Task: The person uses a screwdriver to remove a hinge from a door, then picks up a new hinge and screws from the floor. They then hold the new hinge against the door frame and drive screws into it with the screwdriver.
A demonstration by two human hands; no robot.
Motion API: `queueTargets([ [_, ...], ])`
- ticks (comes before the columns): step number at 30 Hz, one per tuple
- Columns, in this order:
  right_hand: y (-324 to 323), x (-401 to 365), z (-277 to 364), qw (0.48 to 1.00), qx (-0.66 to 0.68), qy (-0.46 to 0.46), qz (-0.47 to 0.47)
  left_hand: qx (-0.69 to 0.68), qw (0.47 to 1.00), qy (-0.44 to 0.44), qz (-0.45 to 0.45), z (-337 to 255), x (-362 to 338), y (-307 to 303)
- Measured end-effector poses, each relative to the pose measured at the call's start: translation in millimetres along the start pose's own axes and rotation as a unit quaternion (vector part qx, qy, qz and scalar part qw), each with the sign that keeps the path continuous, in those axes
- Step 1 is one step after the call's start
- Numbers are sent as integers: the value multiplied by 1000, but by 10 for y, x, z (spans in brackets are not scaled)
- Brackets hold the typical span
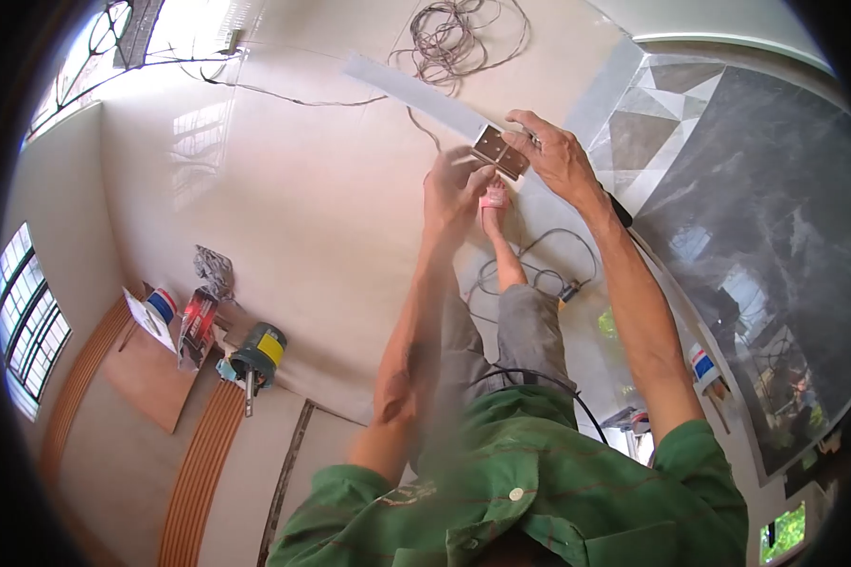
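Observation:
A metal hinge (498, 151) with several screw holes lies at the near end of a long pale grey strip (416, 94). My right hand (558, 159) grips the hinge's right side, with the thumb over its face and the forefinger bent above. At the lower left edge of the hinge is my left hand (454, 194), slightly blurred. Its thumb and fingers are drawn together, and whatever they pinch is too small to make out. Below both hands my foot in a pink sandal (494, 198) stands on the floor.
A coiled cable (449, 42) lies on the floor beyond the strip. Another cord (539, 269) loops beside my leg. To the left are a green bucket (258, 354), a red box (197, 321) and a brown board (151, 378). A dark glossy slab (756, 236) fills the right side.

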State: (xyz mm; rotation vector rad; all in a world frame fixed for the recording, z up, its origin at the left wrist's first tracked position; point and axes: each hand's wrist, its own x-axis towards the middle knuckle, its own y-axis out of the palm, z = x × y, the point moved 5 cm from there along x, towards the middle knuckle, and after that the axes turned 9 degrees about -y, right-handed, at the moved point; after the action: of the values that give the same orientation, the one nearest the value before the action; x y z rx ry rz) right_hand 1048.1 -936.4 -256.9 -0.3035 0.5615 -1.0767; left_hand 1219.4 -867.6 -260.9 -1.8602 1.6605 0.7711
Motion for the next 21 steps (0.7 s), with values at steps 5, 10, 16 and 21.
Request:
queueTargets([
  [5, 15, -10, -41, 1000, 21, 7, -9, -105, 990, -58, -74, 120, -167, 13],
  [10, -15, -5, 41, 1000, 21, 12, -14, -136, 986, -40, -91, 54, -81, 159],
  [16, 20, -13, 1, 996, 17, -43, -79, -124, 986, -28, -110, -28, -28, 168],
  [21, 24, 20, -28, 997, 63, 40, -33, -125, 985, -37, -110, -88, 14, 141],
])
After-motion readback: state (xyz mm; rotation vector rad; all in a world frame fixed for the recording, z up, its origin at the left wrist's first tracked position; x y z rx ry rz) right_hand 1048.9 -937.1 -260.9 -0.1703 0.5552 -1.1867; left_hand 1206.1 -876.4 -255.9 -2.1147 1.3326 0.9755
